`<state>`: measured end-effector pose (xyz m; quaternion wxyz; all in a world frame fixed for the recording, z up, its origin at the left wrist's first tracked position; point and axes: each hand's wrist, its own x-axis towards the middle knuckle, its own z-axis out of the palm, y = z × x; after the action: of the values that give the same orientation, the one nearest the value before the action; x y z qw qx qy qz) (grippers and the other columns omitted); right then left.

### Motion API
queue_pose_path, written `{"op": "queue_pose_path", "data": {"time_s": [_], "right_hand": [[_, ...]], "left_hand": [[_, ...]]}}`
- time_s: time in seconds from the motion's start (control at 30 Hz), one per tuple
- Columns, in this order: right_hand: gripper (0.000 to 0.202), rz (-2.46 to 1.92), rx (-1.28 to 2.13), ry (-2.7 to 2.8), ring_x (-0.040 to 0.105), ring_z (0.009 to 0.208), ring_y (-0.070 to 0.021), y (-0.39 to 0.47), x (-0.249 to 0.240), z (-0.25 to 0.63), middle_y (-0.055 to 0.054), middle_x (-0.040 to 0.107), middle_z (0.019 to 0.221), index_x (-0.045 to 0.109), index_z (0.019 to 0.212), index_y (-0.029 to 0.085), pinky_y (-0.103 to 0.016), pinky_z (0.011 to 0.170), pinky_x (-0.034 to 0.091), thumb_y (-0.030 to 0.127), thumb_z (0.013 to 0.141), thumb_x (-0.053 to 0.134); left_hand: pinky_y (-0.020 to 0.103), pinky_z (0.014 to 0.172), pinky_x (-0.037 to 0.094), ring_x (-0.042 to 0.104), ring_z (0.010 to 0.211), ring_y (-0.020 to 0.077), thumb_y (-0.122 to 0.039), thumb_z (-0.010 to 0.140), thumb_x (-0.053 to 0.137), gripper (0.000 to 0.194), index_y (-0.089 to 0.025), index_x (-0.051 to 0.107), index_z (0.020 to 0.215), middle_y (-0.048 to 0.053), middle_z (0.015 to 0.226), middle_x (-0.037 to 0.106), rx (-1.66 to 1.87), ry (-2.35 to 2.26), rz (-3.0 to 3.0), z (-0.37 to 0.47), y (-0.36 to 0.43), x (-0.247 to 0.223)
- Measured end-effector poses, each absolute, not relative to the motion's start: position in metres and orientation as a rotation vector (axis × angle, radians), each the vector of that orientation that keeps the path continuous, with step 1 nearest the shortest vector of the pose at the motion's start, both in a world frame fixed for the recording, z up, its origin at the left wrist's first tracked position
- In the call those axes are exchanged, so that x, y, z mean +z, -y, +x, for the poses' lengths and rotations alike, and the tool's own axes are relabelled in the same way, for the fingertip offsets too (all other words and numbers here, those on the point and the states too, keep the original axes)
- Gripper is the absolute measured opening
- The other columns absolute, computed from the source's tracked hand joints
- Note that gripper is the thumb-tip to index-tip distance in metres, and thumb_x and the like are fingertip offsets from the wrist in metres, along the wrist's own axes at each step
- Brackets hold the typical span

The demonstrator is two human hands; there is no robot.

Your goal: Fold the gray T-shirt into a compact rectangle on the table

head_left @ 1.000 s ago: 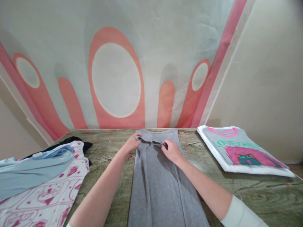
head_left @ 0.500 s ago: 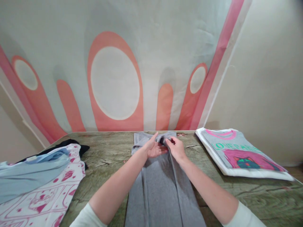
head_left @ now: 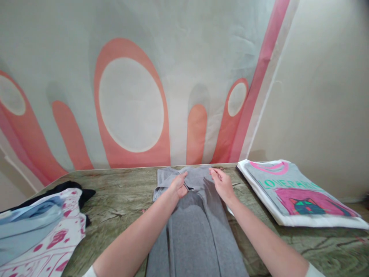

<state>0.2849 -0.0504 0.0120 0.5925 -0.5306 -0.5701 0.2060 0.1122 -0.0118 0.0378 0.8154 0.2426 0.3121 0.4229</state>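
Observation:
A grey garment [head_left: 196, 231] lies lengthwise on the wood-patterned table, its sides folded inward and its far end near the table's back edge. My left hand [head_left: 179, 185] is closed on the cloth near the neckline, where a small dark opening shows. At the garment's upper right corner, my right hand [head_left: 221, 181] has its thumb and fingertips pinched together on the edge of the grey cloth. Something small and white shows beneath my right forearm.
Folded shirts, the top one grey with a pink collar [head_left: 271, 168], are stacked at the right. Loose blue, white-and-pink and black clothes [head_left: 31, 227] lie at the left. Behind the wooden table [head_left: 115, 211] stands a patterned backdrop [head_left: 178, 46].
My right hand has moved right, away from my left hand, to the garment's corner. My left hand has closed on the cloth. The view has shifted slightly.

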Motion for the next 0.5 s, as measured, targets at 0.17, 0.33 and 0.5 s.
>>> {"op": "queue_pose_path", "data": {"time_s": [0.17,0.33,0.5], "right_hand": [[0.039,-1.393,0.342,1.378,0.057,0.103,-0.0249,0.032,-0.015,0.312,-0.012,0.064,0.11,0.062,0.107,0.015,-0.04,0.087,0.045,0.04,0.085,0.042],[0.043,-1.413,0.239,1.648,0.048,0.117,-0.0221,0.025,-0.028,0.309,-0.013,0.056,0.123,0.056,0.119,0.013,-0.041,0.101,0.036,0.035,0.087,0.038],[0.042,-1.389,0.198,1.812,0.043,0.122,-0.0207,0.019,-0.037,0.308,-0.012,0.05,0.13,0.053,0.123,0.014,-0.041,0.106,0.03,0.031,0.087,0.038]], "left_hand": [[0.041,0.084,0.05,0.066,0.088,0.0215,-0.021,0.092,0.035,0.029,-0.007,0.056,0.106,0.015,0.093,0.068,0.953,-0.721,0.428,0.094,0.022,0.042],[0.048,0.084,0.048,0.065,0.09,0.0237,-0.022,0.091,0.036,0.029,-0.011,0.055,0.111,0.014,0.097,0.067,0.913,-0.713,0.463,0.086,0.027,0.033],[0.051,0.088,0.044,0.061,0.099,0.0265,-0.015,0.086,0.042,0.03,-0.011,0.053,0.113,0.016,0.104,0.065,0.979,-0.773,0.602,0.086,0.027,0.021]]}}
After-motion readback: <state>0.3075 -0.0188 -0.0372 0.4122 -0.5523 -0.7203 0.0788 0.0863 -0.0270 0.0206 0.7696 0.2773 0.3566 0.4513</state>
